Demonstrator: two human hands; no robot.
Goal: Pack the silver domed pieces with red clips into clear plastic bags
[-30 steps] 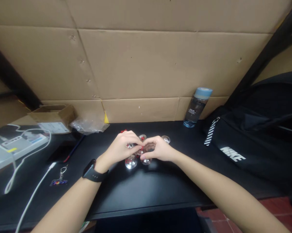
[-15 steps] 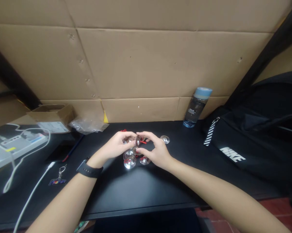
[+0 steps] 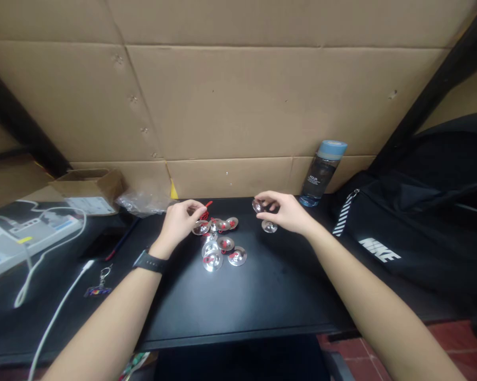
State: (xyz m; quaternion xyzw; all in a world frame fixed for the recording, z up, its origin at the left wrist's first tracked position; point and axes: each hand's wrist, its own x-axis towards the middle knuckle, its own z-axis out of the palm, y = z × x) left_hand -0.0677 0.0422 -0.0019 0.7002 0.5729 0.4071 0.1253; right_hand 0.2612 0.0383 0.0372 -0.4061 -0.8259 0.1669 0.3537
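Several small silvery finger cymbals [image 3: 212, 261] with red loops lie in a loose cluster on the black table. At the cluster's far left, my left hand [image 3: 183, 221] is pinched on a red strap [image 3: 209, 203] just above one cymbal [image 3: 201, 228]. Whether that cymbal hangs from the strap I cannot tell. My right hand [image 3: 284, 210], apart from the cluster, grips another finger cymbal [image 3: 257, 206] between thumb and fingers, tilted and raised off the table. Below its fingers, a single cymbal [image 3: 269, 226] lies on the tabletop.
A blue-capped bottle [image 3: 318, 174] stands behind my right hand, with a black bag [image 3: 397, 233] beside it. On the left are a cardboard box [image 3: 90, 188], a clear plastic bag [image 3: 145, 201], a power strip [image 3: 44, 233], a white cable and a keyring [image 3: 99, 290]. Cardboard walls the back.
My hands were together over the cluster and have moved apart. The right one has gone right with a finger cymbal; the left has shifted left, uncovering the cluster.
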